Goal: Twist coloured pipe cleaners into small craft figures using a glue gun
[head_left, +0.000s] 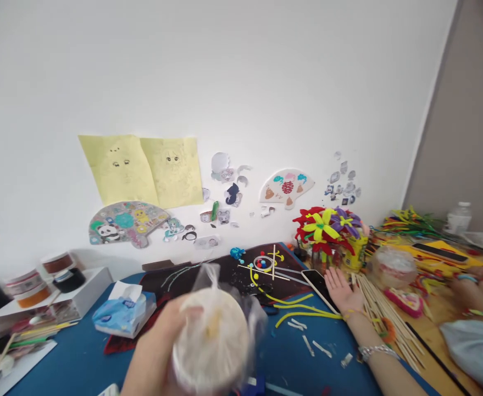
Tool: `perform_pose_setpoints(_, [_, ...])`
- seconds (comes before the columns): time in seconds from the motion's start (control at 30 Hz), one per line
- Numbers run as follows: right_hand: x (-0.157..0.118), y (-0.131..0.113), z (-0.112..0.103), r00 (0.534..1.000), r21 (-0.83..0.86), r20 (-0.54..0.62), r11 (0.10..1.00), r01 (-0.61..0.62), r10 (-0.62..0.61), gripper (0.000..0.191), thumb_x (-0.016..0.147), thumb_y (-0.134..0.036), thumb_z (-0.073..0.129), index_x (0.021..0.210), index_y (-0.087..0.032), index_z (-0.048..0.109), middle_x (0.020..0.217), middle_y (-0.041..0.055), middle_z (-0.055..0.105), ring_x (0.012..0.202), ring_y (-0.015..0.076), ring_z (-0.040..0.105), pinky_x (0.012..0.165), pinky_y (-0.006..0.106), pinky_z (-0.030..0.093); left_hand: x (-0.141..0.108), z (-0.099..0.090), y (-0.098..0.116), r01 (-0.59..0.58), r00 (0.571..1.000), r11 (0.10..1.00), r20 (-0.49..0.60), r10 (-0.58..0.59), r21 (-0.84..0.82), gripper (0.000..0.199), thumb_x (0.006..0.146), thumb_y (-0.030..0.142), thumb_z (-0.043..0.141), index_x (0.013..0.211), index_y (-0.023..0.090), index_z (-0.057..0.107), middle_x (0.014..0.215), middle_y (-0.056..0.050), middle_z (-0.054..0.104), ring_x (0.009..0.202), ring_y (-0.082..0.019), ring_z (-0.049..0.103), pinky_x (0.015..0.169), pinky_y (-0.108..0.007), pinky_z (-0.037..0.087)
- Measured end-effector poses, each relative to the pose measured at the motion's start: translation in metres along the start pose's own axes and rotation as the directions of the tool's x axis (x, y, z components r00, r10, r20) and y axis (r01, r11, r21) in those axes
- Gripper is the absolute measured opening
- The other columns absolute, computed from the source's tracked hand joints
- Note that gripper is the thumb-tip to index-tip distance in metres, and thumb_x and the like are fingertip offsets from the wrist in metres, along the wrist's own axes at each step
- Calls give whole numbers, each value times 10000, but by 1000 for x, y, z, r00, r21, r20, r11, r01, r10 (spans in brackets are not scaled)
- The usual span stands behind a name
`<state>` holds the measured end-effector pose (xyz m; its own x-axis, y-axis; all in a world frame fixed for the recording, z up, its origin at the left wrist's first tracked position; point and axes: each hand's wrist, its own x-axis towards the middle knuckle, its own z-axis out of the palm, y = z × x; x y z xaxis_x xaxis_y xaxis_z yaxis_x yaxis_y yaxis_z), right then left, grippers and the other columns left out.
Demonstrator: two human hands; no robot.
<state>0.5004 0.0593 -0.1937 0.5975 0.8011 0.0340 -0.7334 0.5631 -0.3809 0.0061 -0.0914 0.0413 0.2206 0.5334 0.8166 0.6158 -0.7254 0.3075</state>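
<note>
The left hand holds a round tub, which is wrapped in a clear bag. Its fingers are closed around the left side of the tub, and the thumb lies over the top. The tub is blurred, so I cannot tell what is inside. It is in front of the person, above the blue mat.

The right hand holds nothing; its palm is turned up and its fingers are spread a little. Just to the left of these fingers lies a phone. Yellow stems lie further left, and white scraps are nearer to the person than these fingers. Beyond the fingertips there stands a bunch of flowers, red, yellow and purple. Wooden sticks are spread to the right of this hand.

To the left of the left fingers, well apart from the tub, sits a tissue pack. Far to the right of the right fingers, a co-worker's hand is partly visible, blurred.
</note>
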Motion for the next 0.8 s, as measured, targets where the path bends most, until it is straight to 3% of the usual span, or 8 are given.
perform_pose_setpoints(0.1, [0, 0, 2, 1000, -33, -3, 999, 14, -15, 603, 922, -449, 103, 1190, -128, 538, 1348, 133, 468, 1145, 182, 540, 934, 377, 477, 27, 7, -26, 102, 994, 993, 22, -104, 61, 560, 649, 390, 649, 1143, 210, 453, 1061, -78, 607, 925, -255, 623, 790, -372, 536])
perform_pose_setpoints(0.23, [-1, -1, 3, 1000, -83, 1, 996, 26, -26, 616, 917, -433, 63, 1162, -138, 546, 1366, 122, 450, 1138, 175, 546, 979, 382, 439, 43, 38, -95, 286, 954, 943, 40, -297, 173, 620, 631, 509, 656, 1110, 168, 458, 1057, -95, 596, 962, -291, 600, 821, -392, 500])
perform_pose_setpoints(0.37, [-4, -4, 8, 999, -189, 19, 981, 39, -37, 582, 905, -389, 67, 1135, -163, 551, 1373, 114, 444, 1131, 163, 552, 1002, 390, 415, 37, 71, -164, 367, 907, 880, 93, -411, 302, 530, 608, 552, 617, 936, 152, 500, 897, -92, 600, 893, -316, 591, 773, -397, 483])
perform_pose_setpoints(0.5, [-5, -5, 20, 997, -408, 73, 911, 57, -30, 455, 864, -372, 231, 1088, -193, 584, 1259, 115, 552, 1095, 166, 571, 988, 406, 420, 24, 86, -202, 423, 879, 817, 40, -475, 391, 557, 600, 582, 567, 918, 133, 477, 897, -128, 572, 965, -361, 538, 828, -419, 445])
perform_pose_setpoints(0.57, [-6, -2, 28, 992, -564, 122, 821, 90, -25, 413, 837, -388, 313, 1050, -196, 611, 1152, 109, 618, 1056, 186, 587, 968, 417, 428, 20, 88, -210, 446, 877, 793, -27, -479, 416, 564, 592, 591, 557, 918, 139, 465, 914, -133, 554, 1018, -363, 504, 874, -412, 423])
perform_pose_setpoints(0.63, [-10, 3, 35, 983, -720, 180, 675, 161, -43, 370, 806, -390, 402, 1001, -187, 643, 1043, 102, 656, 1036, 215, 578, 978, 439, 398, 17, 89, -213, 448, 877, 784, -41, -478, 430, 561, 614, 599, 538, 929, 143, 458, 925, -128, 536, 1053, -355, 475, 900, -399, 411])
perform_pose_setpoints(0.8, [-27, 10, 42, 911, -896, 391, 171, 409, -131, 229, 694, -239, 567, 880, -205, 695, 1011, 69, 629, 1139, 255, 433, 1085, 442, 163, 15, 85, -216, 412, 871, 795, 65, -487, 445, 631, 646, 605, 523, 1024, 106, 445, 995, -142, 493, 1120, -377, 400, 941, -416, 390])
